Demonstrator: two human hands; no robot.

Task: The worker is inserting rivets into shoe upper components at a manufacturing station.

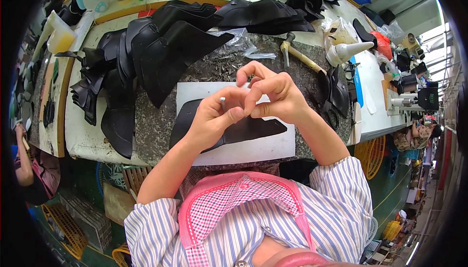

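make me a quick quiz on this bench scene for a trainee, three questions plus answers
1. What lies directly under the flat black piece partly covered by the left hand?
a) a red bag
b) a white sheet
c) a yellow basket

2. True or false: the fingertips of the left hand and the right hand are close together.

3. Fill in: in the picture, the white cone-tipped bottle is to the ____ of the hammer.

Key: 1 b; 2 true; 3 right.
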